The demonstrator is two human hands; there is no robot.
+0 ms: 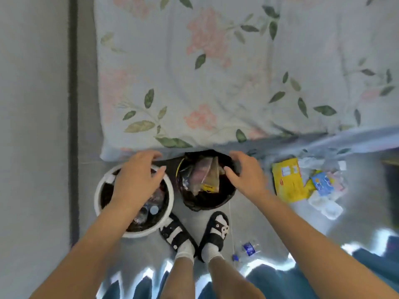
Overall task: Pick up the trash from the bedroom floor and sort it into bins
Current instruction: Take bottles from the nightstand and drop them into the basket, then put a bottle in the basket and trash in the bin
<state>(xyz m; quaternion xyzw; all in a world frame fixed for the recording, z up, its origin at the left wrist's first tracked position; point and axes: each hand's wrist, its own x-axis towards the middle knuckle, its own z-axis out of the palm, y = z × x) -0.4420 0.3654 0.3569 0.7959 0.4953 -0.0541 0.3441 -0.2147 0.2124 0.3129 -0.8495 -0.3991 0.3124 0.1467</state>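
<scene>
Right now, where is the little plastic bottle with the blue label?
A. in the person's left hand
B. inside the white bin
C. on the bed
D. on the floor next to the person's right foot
D: the plastic bottle with the blue label lies on the floor just right of the right foot, and the left hand over the white bin holds nothing.

Home bedroom. Bed with floral quilt overhanging a glossy tiled floor; two lined bins at its foot; wall to the quilt's left.
</scene>
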